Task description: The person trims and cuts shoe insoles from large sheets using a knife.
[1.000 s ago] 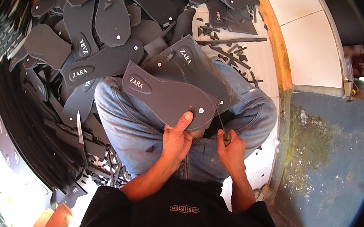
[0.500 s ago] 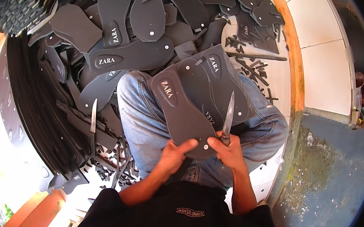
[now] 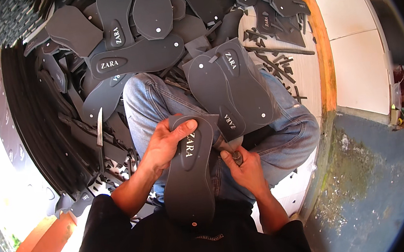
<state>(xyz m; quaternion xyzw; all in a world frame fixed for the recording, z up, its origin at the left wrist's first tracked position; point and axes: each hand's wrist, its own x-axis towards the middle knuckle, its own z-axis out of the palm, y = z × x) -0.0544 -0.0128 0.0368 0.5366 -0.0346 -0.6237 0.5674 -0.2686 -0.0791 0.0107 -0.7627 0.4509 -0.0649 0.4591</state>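
Observation:
My left hand (image 3: 161,149) grips the far end of a dark grey sandal sole (image 3: 185,187), thumb flat on top beside its pale printed oval. The sole's near end, with a small white dot, lies against my shirt. An angular flap of material sticks out at the sole's far right corner. In my right hand (image 3: 248,169) is a knife (image 3: 237,158), its blade partly hidden and close to the sole's right edge; I cannot tell if it touches. Across my lap rests a dark foam sheet (image 3: 252,88) marked with sole outlines.
A heap of dark soles (image 3: 137,56) spreads beyond my knees. Another knife (image 3: 99,129) lies left of my leg, point away from me. Tall stacked dark sheets (image 3: 37,120) stand at the left. Black offcut strips (image 3: 277,65) litter the pale floor at right, beside a wooden edge (image 3: 326,62).
The sole has come nearer my body. My left hand has gone from its near end to its far end. The knife blade, upright before, has dropped beside the sole's edge.

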